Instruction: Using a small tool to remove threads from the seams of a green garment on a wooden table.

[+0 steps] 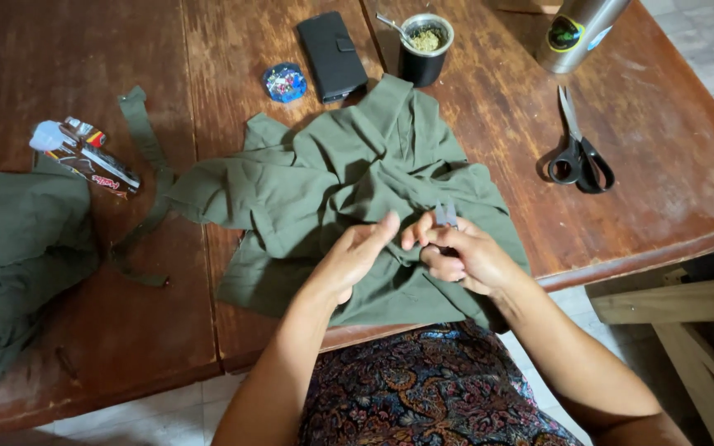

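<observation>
Green garment (pixel 332 190) under both hands, right grip (pixel 456 252) pinching small metal tool (pixel 445 215), left grip (pixel 357 252) spread

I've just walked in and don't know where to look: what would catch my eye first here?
First, the olive-green garment bunched in the middle of the dark wooden table, with the left hand and right hand working on it at the near edge; the right hand pinches a small metal tool. Black-handled scissors lie to the right, a black cup of green herb at the far edge.
</observation>
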